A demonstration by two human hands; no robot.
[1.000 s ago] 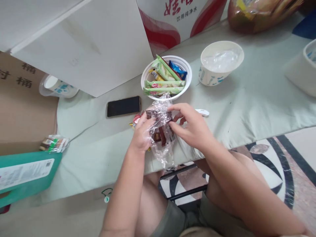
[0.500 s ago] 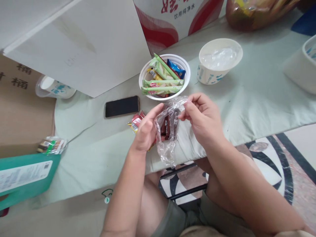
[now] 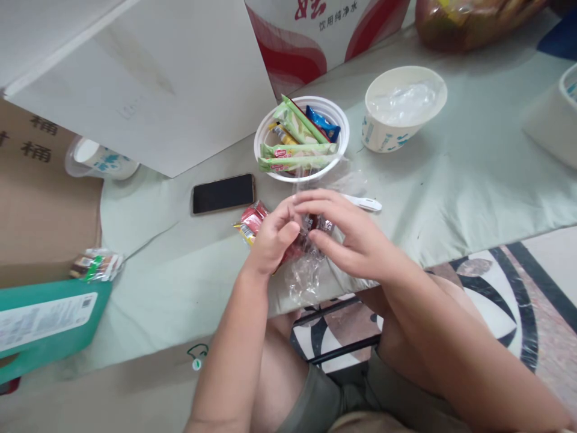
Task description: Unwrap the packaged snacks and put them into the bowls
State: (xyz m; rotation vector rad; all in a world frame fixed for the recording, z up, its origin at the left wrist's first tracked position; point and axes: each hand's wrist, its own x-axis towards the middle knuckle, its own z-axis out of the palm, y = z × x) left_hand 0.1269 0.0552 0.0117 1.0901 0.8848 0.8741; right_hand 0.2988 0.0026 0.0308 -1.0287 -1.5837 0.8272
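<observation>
My left hand (image 3: 274, 236) is curled at the side of a crumpled clear plastic bag (image 3: 304, 278), its thumb and fingers closed on the film. My right hand (image 3: 354, 234) reaches across the bag with fingers stretched out and thumb apart, fingertips meeting the left hand. Dark brown wrapped snacks (image 3: 325, 225) show through the gap between the hands; whether they lie inside the bag or behind it, I cannot tell. Red and yellow snack packets (image 3: 252, 221) lie beside my left hand. A white plastic handle (image 3: 367, 203) pokes out beyond my right hand.
Behind the hands stands a white bowl (image 3: 345, 129) of green, blue and yellow wrapped snacks. A paper tub (image 3: 383, 137) with clear plastic inside stands to its right. A phone (image 3: 223, 193) lies left, before a white box panel (image 3: 180, 90). The table edge runs below my hands.
My right hand has moved left over the bag, its pinch opening into stretched fingers. My left hand has curled inward. The white handle has come into sight.
</observation>
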